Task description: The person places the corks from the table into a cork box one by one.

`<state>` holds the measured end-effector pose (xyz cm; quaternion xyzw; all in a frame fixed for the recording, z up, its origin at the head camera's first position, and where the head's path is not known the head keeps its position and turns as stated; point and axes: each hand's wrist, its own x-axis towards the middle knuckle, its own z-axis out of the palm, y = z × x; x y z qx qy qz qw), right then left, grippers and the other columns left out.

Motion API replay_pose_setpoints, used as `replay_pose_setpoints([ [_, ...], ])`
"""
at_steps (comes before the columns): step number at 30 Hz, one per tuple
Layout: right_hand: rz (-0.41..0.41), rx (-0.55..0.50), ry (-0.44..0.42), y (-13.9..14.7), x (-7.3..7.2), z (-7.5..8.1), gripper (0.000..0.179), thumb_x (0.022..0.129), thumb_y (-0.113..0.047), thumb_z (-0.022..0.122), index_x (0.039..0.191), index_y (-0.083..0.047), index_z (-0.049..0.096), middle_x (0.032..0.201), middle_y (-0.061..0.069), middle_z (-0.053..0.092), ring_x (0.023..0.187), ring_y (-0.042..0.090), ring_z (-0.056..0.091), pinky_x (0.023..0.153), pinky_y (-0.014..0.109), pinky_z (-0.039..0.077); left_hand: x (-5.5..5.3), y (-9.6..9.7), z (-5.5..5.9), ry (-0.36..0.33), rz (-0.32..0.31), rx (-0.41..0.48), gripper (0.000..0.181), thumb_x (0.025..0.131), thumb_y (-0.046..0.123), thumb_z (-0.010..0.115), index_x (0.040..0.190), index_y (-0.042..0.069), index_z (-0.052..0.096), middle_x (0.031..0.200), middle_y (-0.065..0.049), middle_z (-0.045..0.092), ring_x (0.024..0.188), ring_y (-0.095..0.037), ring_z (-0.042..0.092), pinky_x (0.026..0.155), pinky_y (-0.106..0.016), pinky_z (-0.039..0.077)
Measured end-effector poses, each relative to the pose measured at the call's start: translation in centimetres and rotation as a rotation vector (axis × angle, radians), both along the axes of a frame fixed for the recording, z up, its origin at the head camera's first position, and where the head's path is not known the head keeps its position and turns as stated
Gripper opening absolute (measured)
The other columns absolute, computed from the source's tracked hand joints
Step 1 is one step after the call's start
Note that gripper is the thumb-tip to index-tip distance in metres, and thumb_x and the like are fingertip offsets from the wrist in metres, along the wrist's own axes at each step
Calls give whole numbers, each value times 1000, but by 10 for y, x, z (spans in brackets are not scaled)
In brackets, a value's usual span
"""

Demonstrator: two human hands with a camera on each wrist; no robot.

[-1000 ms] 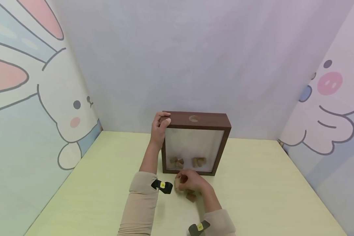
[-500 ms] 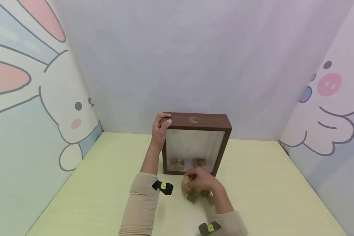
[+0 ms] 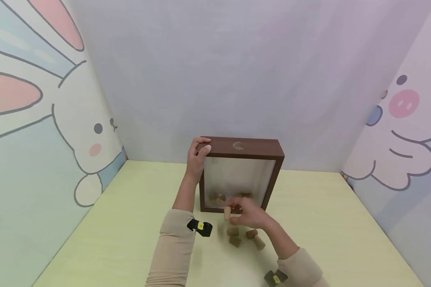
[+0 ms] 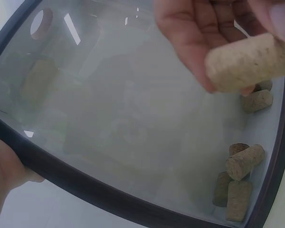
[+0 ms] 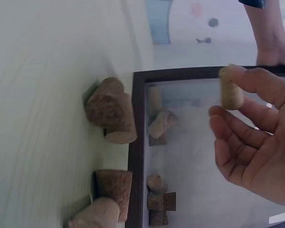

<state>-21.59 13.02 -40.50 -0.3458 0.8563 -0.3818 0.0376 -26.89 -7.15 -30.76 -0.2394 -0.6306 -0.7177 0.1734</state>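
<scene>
A dark wooden shadow box (image 3: pixel 249 148) with a clear front stands upright, a round hole (image 3: pixel 238 146) in its top. My left hand (image 3: pixel 196 159) grips its upper left corner, thumb on the top and fingers over the edge. Between thumb and fingertips my right hand (image 3: pixel 253 213) pinches a pale wine cork (image 3: pixel 227 213), just in front of the box's lower part. In the right wrist view the held cork (image 5: pixel 231 90) appears lengthwise between thumb and finger. Behind the pane, several corks (image 4: pixel 245 162) lie in two groups along the box bottom.
On the pale yellow-green tabletop (image 3: pixel 136 239), several loose corks (image 3: pixel 235 241) lie in front of the box, some tapered and darker (image 5: pixel 113 187). A grey-white backdrop (image 3: pixel 215 79) rises behind, with cartoon-printed panels on the left (image 3: pixel 28 175) and right.
My right hand has lifted the cork off the table and moved right and toward the box, uncovering loose corks below. My left hand keeps its grip on the box corner.
</scene>
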Motion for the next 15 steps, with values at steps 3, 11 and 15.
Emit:
replay_pose_setpoints([
  [3,-16,-58,-12,-2,2,1,36,75,-2,71,110,-2,62,91,-3,59,82,18,57,70,31,48,-1,0,0,8,4,-3,33,90,11,45,115,-9,45,126,-20,39,107,-15,38,87,-33,30],
  [11,-79,-313,-190,-5,7,6,38,78,1,70,114,1,58,86,9,58,70,18,51,58,25,43,-1,-1,-1,-2,11,-7,32,90,10,45,115,-9,45,125,-15,41,109,-16,38,87,-33,30],
  [15,-86,-408,-271,-1,12,9,42,80,1,69,119,3,54,88,14,55,71,21,47,59,24,41,0,0,0,2,2,-9,31,90,8,44,115,-10,44,124,-15,41,107,-16,38,86,-32,30],
])
